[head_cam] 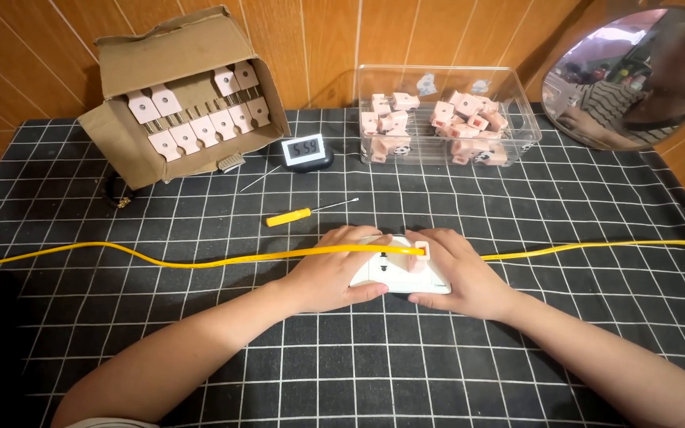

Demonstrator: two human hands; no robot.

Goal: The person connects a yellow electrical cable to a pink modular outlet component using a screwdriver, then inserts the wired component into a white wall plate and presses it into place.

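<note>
A white socket block (390,276) lies on the black grid-patterned cloth (358,357) near the table's middle. My left hand (333,265) covers its left side and my right hand (457,273) holds its right side. A pink plug (419,255) sits in the block, under my right thumb. From the plug a yellow cable (160,259) runs left across the cloth. A second yellow stretch of cable (596,247) leads off to the right edge.
A yellow-handled screwdriver (299,215) lies just beyond my hands. Behind it are a small digital timer (306,150), a tilted cardboard box (180,95) with several pink plugs, a clear bin (445,119) of pink plug parts, and a round mirror (636,75).
</note>
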